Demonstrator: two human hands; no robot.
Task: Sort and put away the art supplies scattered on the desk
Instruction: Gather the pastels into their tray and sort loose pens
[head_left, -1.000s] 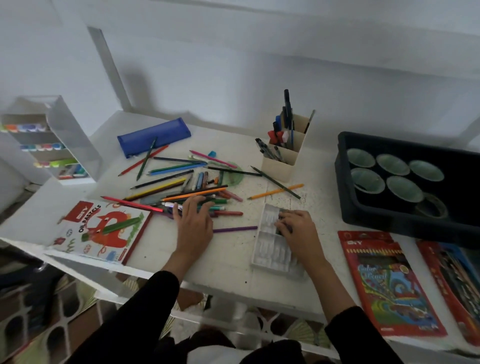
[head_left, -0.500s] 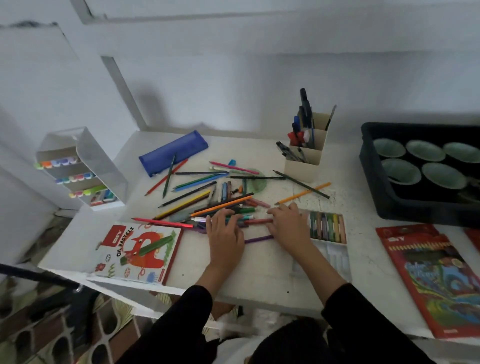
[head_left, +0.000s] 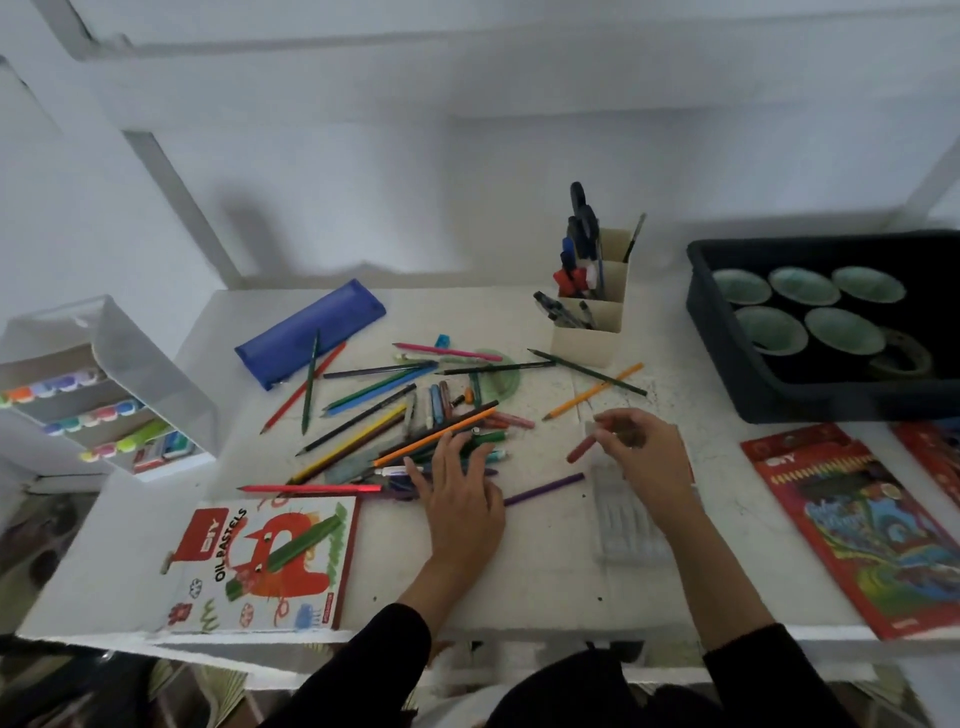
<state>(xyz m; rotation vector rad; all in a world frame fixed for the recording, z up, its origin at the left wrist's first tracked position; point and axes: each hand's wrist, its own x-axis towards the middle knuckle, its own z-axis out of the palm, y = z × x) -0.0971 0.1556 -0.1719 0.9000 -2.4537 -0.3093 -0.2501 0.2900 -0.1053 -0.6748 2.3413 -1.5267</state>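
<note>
Right hand (head_left: 644, 452) pinches a red pastel (head_left: 581, 451), long axis pointing about 8 o'clock. Clear tray (head_left: 615, 519) sits just at 6 o'clock of it, slots probably running 12-to-6. Left hand (head_left: 462, 491) lies flat, fingers spread on the pencil pile (head_left: 363, 437), farther from the tray.

White desk (head_left: 545, 577) against a plain white wall (head_left: 467, 171), dim even light.
Desk top fills the middle and lower frame, with speckled marks right of centre and its front edge along the bottom. A white slanted strut (head_left: 179, 208) rises at the upper left and another (head_left: 937, 174) at the upper right. A white beam (head_left: 363, 39) crosses the top. Soft grey shadow (head_left: 249, 228) on the wall, left of centre. Dark patterned floor (head_left: 41, 551) at lower left, blurred.
</note>
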